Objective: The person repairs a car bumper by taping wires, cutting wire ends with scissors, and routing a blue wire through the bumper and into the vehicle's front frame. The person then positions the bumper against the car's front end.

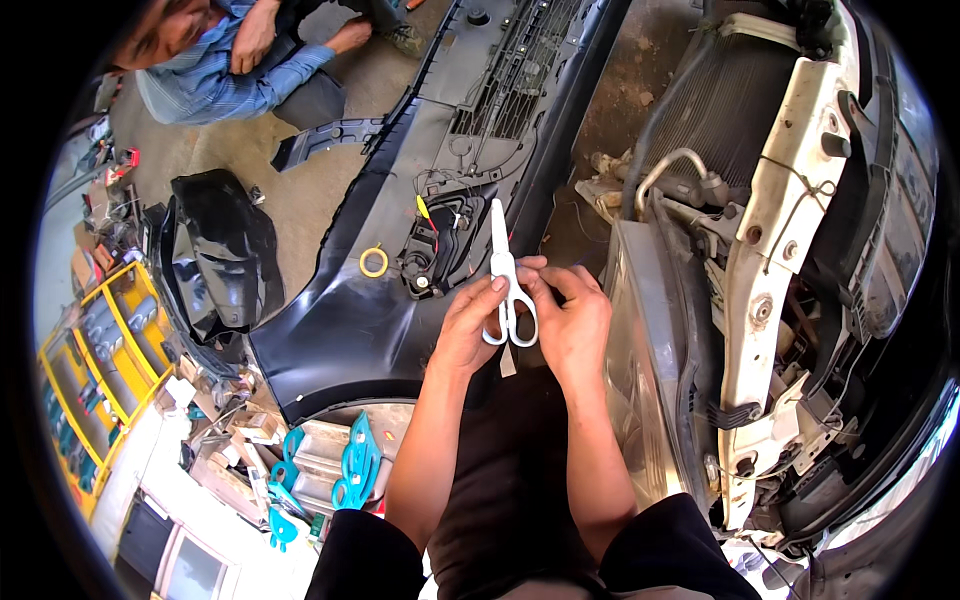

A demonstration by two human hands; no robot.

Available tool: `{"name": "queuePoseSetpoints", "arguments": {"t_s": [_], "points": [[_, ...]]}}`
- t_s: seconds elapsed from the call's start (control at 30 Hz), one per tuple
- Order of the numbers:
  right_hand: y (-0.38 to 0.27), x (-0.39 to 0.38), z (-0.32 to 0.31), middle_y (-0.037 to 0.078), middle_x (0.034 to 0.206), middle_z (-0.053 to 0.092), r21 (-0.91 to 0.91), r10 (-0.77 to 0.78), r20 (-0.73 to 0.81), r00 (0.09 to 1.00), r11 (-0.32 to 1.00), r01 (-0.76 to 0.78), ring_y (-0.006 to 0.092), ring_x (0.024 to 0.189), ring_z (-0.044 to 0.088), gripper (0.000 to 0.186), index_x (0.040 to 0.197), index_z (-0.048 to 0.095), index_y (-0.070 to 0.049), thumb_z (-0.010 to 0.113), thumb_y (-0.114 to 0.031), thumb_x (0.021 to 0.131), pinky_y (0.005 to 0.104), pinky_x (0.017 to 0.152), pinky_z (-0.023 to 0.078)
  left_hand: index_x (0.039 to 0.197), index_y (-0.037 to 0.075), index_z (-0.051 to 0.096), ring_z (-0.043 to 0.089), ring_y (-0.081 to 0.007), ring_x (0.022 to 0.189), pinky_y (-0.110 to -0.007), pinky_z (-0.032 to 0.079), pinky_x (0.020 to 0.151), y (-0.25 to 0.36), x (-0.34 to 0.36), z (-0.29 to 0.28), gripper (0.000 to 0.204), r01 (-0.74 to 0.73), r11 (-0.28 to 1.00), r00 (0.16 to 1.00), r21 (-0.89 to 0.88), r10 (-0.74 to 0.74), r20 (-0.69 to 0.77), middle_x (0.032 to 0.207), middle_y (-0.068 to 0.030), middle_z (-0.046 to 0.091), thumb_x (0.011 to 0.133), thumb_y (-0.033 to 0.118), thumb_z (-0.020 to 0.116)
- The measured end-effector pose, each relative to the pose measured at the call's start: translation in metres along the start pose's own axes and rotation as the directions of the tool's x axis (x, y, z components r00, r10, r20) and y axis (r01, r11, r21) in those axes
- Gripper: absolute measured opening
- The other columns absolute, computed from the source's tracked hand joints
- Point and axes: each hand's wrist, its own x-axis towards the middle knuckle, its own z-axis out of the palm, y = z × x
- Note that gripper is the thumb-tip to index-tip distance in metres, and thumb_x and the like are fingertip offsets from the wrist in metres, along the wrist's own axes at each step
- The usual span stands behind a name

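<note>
A pair of white scissors (500, 232) is between my two hands, blades together and pointing away from me. My left hand (465, 325) is closed, its thumb and fingers pinching the scissors near the pivot. From the other side my right hand (578, 325) grips the handle loop with curled fingers. Below the loops hangs a short pale strip (508, 360); what it is I cannot make out. Under the hands lies a black car bumper (345, 325), its inner side up. A dark lamp-like unit (440, 245) with thin wires sits in it, and a yellow tape roll (373, 262) rests nearby.
On the right stands a car's opened front with a white crossbeam (760, 290), radiator (700, 110) and headlight (640, 340). At far left are a black plastic liner (222, 255) and yellow rack (120, 350). Teal tools (358, 465) lie lower left. Another person (230, 75) crouches upper left.
</note>
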Motion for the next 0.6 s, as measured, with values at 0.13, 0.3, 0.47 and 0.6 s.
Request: {"name": "queuePoseSetpoints", "arguments": {"t_s": [0.13,0.3,0.47,0.6], "points": [[0.012,-0.009,0.003,0.016,0.088,0.069,0.218,0.076,-0.018,0.997,0.973,-0.071,0.0294,0.079,0.068,0.019,0.102,0.07,0.001,0.065,-0.015,0.094,0.0374,0.071,0.053,0.117,-0.003,0.065,0.061,-0.0204,0.112,-0.033,0.047,0.098,-0.004,0.002,0.009,0.04,-0.019,0.999,0.998,-0.027,0.017,-0.054,0.135,-0.0154,0.057,0.101,0.032,0.055],[0.026,-0.03,-0.005,0.008,0.099,0.069,0.774,0.227,0.364,0.903,0.465,-0.429,0.0177,0.089,0.067,0.025,0.119,0.062,-0.001,0.056,-0.017,0.1,0.0309,0.074,0.054,0.121,-0.006,0.061,0.062,-0.0278,0.116,-0.035,0.056,0.091,0.003,0.004,0.01,0.044,-0.047,0.998,0.998,-0.039,0.049,0.047,0.131,-0.0191,0.057,0.102,0.033,0.053],[0.015,-0.048,-0.022,0.006,0.116,0.066,0.728,0.151,0.595,0.789,0.314,-0.609,0.0156,0.104,0.064,0.032,0.129,0.056,-0.005,0.056,-0.02,0.1,0.0304,0.08,0.054,0.12,-0.008,0.062,0.06,-0.0303,0.119,-0.039,0.054,0.095,0.013,-0.004,0.007,0.048,-0.048,0.993,0.983,0.11,0.027,0.182,0.132,-0.0206,0.058,0.102,0.035,0.051],[0.012,-0.047,-0.026,0.006,0.121,0.064,0.726,0.065,0.616,0.785,0.341,-0.598,0.0182,0.109,0.062,0.037,0.133,0.054,-0.005,0.059,-0.018,0.099,0.0331,0.085,0.054,0.124,-0.009,0.06,0.062,-0.0243,0.116,-0.034,0.052,0.096,0.019,-0.006,0.004,0.05,-0.007,0.987,0.97,0.161,-0.033,0.243,0.128,-0.0184,0.061,0.103,0.036,0.049]]}}
